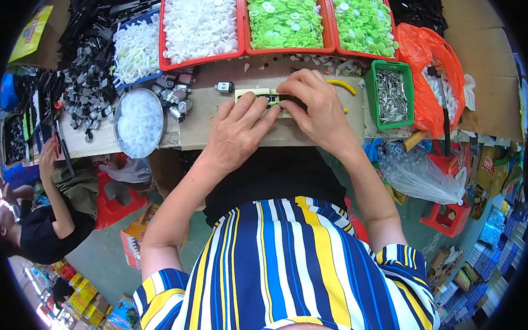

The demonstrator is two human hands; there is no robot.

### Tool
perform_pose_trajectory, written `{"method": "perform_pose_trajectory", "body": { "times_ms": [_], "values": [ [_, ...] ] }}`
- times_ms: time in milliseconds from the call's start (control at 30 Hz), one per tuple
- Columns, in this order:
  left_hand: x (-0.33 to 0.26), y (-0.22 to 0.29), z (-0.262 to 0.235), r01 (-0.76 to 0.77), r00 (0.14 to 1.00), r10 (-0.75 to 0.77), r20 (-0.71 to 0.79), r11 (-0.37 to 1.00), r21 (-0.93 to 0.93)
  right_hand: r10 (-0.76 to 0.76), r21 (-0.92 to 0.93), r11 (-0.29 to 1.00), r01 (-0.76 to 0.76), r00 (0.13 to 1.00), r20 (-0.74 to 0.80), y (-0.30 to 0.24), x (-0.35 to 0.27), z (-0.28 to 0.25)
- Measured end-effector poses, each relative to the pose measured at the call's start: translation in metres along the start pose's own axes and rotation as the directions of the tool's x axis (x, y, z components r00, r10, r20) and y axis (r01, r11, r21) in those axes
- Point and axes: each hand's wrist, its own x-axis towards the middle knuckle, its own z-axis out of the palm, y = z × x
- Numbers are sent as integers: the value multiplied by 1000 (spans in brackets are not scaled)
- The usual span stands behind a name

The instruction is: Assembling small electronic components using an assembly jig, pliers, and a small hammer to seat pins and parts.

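Observation:
In the middle of the table lies a small cream block point(243, 94) with dark and pale green parts in its top. My left hand point(237, 131) is closed on its near side, fingertips pressing on the block, thumb tip close to my right fingertips. My right hand point(323, 112) bends over the block's right end, thumb and fingers pinched together. Something dark shows between them, but its shape is mostly hidden. A small silver motor with a white end point(225, 87) lies left of the block. Just behind my right hand rests a yellow curved handle point(343, 86).
Red trays of white parts point(240, 39) and green discs point(333, 50) line the back. A green bin of metal pins point(410, 94) and an orange bag point(440, 43) stand right. Left are a bowl of translucent pieces point(140, 126) and loose motors point(89, 83). A co-worker point(53, 216) sits far left.

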Motion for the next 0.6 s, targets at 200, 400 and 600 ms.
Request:
{"method": "perform_pose_trajectory", "body": {
  "times_ms": [200, 400, 600],
  "values": [
    [1, -2, -2, -42, 999, 41, 23, 997, 63, -133, -108, 984, 139, 989, 57, 4, -5, -3],
    [3, -2, -4, -72, 997, 69, 36, 994, 82, -178, -77, 978, 193, 970, 169, 8, -1, -7],
    [7, 1, -1, -90, 996, 85, 37, 985, 150, -162, -71, 983, 169, 982, 96, 13, -11, -15]
  ]
}}
